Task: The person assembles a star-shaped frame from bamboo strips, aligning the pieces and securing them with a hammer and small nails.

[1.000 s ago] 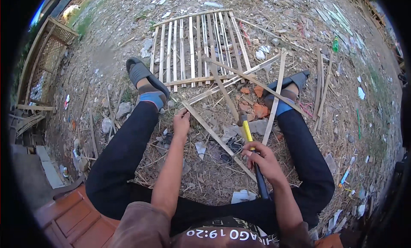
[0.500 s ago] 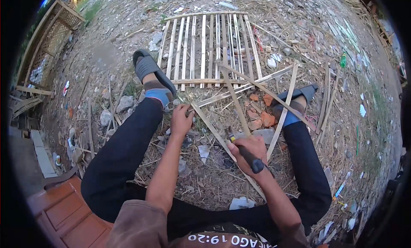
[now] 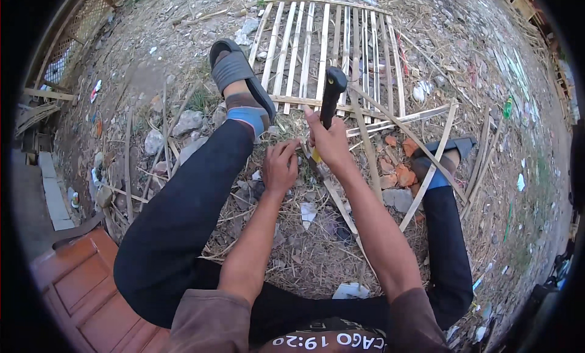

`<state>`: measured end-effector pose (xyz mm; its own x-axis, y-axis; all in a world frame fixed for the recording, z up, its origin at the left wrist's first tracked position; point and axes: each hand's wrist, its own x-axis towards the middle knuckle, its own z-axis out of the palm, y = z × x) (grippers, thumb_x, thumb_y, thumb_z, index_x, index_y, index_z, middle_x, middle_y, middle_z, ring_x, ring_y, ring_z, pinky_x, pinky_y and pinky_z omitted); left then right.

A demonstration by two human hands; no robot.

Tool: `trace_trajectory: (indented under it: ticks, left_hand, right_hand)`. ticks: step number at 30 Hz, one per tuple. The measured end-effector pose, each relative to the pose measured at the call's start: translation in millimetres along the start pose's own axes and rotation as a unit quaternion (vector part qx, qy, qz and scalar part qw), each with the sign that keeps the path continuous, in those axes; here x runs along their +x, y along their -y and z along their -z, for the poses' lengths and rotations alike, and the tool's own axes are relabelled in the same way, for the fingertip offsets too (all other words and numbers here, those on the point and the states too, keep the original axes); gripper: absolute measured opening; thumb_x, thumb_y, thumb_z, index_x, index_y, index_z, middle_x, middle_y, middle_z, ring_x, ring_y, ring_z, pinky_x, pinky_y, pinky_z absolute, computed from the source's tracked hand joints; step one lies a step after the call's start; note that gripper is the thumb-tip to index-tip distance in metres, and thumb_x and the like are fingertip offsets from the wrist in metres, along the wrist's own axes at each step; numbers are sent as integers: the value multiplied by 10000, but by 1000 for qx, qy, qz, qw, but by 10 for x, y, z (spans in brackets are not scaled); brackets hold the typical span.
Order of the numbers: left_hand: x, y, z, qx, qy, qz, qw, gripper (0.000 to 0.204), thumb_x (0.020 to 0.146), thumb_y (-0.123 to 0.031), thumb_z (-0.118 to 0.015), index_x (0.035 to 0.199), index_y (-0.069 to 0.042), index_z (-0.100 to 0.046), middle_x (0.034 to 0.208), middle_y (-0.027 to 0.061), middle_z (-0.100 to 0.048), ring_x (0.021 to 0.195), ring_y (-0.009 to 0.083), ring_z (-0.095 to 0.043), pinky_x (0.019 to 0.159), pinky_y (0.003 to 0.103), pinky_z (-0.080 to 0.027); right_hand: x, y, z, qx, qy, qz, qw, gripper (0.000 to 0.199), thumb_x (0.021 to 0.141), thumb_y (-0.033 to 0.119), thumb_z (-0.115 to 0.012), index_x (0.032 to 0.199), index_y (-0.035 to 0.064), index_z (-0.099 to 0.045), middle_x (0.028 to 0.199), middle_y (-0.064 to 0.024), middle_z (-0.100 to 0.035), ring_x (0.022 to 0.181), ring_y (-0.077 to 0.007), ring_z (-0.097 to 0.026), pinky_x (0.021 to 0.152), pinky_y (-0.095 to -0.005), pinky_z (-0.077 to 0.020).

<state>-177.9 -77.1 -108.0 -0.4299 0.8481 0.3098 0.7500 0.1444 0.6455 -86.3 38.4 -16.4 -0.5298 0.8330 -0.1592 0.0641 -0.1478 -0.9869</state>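
I sit on the ground with my legs spread. My right hand (image 3: 331,144) grips a tool with a black and yellow handle (image 3: 332,91); its black end is raised toward a panel of bamboo slats (image 3: 304,45). My left hand (image 3: 280,167) rests fingers-down on the near end of a thin bamboo strip (image 3: 341,206), which lies diagonally between my legs. The two hands are nearly touching. Whether the left fingers close round the strip is hidden.
Loose bamboo strips (image 3: 436,152) cross by my right sandal (image 3: 448,149); broken brick pieces (image 3: 396,170) lie under them. My left sandal (image 3: 234,69) rests by the panel. Stones (image 3: 186,121) and litter are scattered around. A wooden door panel (image 3: 79,286) lies at lower left.
My right hand has swung the tool up from low beside my right thigh to in front of the panel. The left hand stays on the strip. The view has tilted forward.
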Motion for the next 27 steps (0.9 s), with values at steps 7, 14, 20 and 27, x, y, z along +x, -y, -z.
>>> trace_trajectory:
  ticks: [7, 14, 20, 27]
  left_hand:
    - [-19, 25, -33, -17, -28, 34, 999, 450, 796, -28, -557, 1244, -66, -562, 1028, 117, -615, 896, 316, -535, 811, 409, -437]
    - [-14, -57, -60, -2, -36, 33, 999, 459, 791, -122, -556, 1247, -68, -559, 1026, 126, -616, 912, 316, -526, 836, 419, -421]
    - [-52, 8, -53, 23, 3, 13, 1000, 408, 777, -117, -561, 1180, -75, -606, 1054, 88, -630, 916, 295, -535, 839, 406, -427]
    - [-65, -109, -48, 53, -16, -24, 998, 374, 766, -85, -592, 1137, -76, -630, 1055, 76, -636, 900, 283, -531, 838, 385, -426]
  right_hand:
    - [283, 127, -184, -122, -18, -28, 992, 500, 898, 444, -612, 582, 82, -470, 507, 34, -431, 469, -66, -387, 440, -274, -304]
    - [306, -41, -255, -21, -112, 35, 993, 494, 907, 357, -621, 554, 37, -489, 480, 20, -418, 452, -85, -361, 441, -307, -290]
    - [16, -312, -289, 65, -112, 135, 982, 444, 915, 270, -628, 543, 102, -452, 487, 53, -426, 411, -48, -373, 398, -256, -259]
    - [-96, -387, -203, 163, -119, 160, 966, 348, 884, 222, -659, 631, 81, -466, 486, 50, -361, 411, -62, -329, 423, -246, -258]
